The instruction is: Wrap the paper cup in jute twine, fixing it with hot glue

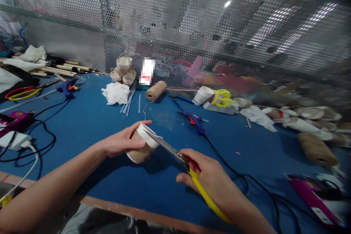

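My left hand (123, 140) grips a paper cup (139, 151) wrapped in brown twine, with a white band near its rim. The cup is tilted, its rim toward the upper right. In my right hand (208, 175) is a pair of scissors (171, 149) with yellow and red handles. Its blades reach the white rim of the cup; whether they cut into it I cannot tell. A strand of twine runs from behind the cup to a twine spool (155, 91) lying farther back.
A blue glue gun (195, 121) lies right of centre, its cable trailing toward the front right. Another glue gun (67, 87) lies at left. Finished small buckets (124, 66) are stacked at the back beside a white cloth (115, 93). A perforated metal screen (164, 18) borders the table.
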`<state>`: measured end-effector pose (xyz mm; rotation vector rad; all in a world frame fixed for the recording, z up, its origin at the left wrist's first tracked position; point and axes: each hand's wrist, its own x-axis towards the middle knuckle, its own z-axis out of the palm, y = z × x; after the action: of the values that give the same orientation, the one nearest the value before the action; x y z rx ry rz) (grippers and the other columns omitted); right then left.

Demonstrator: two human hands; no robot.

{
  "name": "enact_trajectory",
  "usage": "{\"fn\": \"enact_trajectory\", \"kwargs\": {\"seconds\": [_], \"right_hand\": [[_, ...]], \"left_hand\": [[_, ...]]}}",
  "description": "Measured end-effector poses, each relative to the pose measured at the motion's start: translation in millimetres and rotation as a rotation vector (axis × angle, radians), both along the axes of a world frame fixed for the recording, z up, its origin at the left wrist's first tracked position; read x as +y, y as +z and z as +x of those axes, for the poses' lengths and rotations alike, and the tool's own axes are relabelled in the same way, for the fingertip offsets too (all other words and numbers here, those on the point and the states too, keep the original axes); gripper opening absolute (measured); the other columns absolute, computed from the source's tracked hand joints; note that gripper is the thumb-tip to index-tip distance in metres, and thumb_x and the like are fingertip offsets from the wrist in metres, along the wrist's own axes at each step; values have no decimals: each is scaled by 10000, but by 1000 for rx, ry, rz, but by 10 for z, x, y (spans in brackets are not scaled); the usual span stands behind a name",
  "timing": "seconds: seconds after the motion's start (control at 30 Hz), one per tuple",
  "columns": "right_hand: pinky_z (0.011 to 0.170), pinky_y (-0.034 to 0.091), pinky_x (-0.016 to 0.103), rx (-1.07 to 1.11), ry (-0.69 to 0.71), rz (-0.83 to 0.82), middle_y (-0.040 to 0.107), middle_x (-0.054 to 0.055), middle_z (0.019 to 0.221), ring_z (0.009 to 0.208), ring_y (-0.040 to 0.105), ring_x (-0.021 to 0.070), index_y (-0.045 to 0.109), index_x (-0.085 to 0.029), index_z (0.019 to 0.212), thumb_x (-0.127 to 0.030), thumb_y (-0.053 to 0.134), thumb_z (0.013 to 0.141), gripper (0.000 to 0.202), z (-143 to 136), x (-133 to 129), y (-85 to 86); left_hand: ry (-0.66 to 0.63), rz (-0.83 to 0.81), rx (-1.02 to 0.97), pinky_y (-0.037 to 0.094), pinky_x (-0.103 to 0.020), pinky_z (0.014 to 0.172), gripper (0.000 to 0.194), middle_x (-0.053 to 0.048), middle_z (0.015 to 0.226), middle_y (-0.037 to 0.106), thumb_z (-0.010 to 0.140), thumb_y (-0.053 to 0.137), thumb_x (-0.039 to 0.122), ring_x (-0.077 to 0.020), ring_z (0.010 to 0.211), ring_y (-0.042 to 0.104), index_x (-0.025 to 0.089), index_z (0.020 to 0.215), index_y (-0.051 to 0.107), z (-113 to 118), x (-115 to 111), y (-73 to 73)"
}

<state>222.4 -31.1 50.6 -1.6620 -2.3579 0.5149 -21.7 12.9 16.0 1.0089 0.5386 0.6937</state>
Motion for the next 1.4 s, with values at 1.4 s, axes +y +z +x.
{"fn": "enact_trajectory", "kwargs": {"seconds": [1.4], "right_hand": [[550, 372, 230, -24, 0, -17, 532, -32, 669, 563, 450, 116, 556, -224, 863, -353, 647, 731, 206, -28, 17, 7]], "left_hand": [[259, 393, 462, 446, -382, 766, 922, -109, 1057, 518, 618, 706, 388, -220, 860, 522, 166, 1359, 206, 63, -13, -48]]}}
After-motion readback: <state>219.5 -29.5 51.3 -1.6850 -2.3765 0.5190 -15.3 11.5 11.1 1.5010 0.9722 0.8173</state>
